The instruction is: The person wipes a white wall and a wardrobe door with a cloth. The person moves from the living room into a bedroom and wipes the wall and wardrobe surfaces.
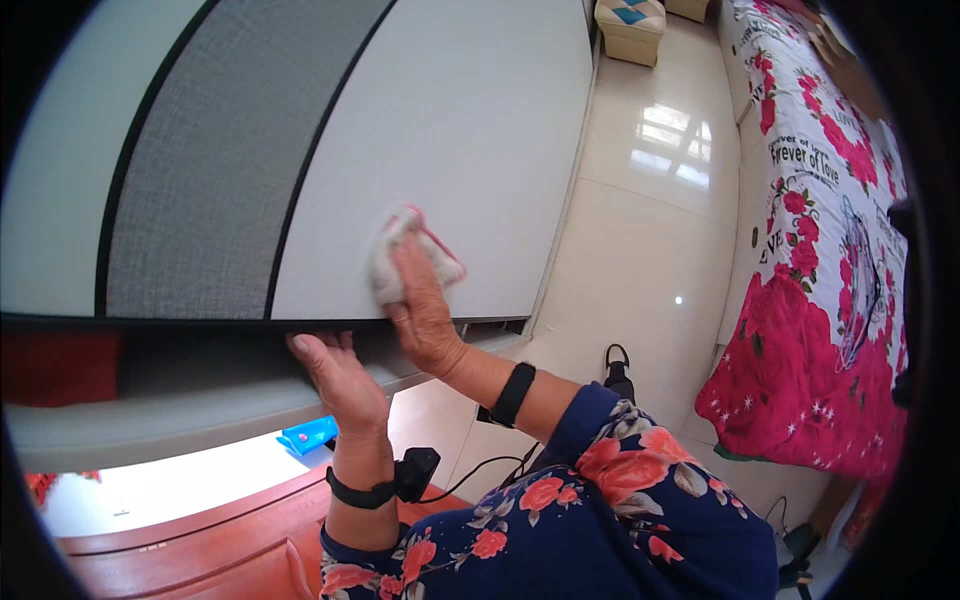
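Note:
My right hand (pixel 424 311) presses a white cloth with a pink edge (pixel 386 262) flat against the lower part of a white cabinet door panel (pixel 450 127). Parts of the cloth look blurred. To its left, my left hand (pixel 341 379) is at the door's dark edge, its thumb showing and most fingertips hidden behind the edge. A grey woven-look panel (pixel 210 172) with black borders adjoins the white one.
Beside the door's edge is the cabinet's opening, with a red item (pixel 60 367) inside. A bed with a rose-patterned cover (pixel 810 300) stands at the right, across the tiled floor (pixel 637 225). A cushioned stool (pixel 630 34) is at the top, a blue item (pixel 309 436) below my left hand.

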Tool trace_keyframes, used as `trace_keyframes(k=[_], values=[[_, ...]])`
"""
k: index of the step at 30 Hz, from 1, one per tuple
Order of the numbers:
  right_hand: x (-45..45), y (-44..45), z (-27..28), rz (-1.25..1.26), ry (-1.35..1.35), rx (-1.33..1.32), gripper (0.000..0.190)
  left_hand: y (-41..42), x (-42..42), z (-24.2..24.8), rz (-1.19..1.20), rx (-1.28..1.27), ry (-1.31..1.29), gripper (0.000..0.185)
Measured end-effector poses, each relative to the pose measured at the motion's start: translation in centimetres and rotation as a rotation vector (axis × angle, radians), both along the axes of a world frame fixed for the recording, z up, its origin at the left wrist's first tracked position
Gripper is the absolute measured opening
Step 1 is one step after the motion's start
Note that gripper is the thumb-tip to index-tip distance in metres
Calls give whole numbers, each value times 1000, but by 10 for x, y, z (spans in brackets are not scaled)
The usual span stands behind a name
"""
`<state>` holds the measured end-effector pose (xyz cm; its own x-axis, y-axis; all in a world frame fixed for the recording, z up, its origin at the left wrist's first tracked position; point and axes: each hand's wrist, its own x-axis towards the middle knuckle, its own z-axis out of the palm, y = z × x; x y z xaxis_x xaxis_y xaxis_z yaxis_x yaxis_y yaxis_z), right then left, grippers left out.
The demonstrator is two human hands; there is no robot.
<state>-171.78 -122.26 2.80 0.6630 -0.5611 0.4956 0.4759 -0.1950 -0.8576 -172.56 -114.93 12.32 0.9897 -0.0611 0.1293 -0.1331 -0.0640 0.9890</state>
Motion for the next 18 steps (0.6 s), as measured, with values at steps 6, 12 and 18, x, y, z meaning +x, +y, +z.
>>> trace_keyframes(k=[6, 12, 18], values=[[-2, -10, -59, -71, 345, 391, 55, -3, -3, 1, 84, 203, -15, 56], [1, 12, 26, -11, 23, 73, 55, -5, 1, -3, 83, 180, -79, 52], [13, -2, -11, -76, 15, 198, 54, -1, -1, -4, 117, 214, -30, 57]])
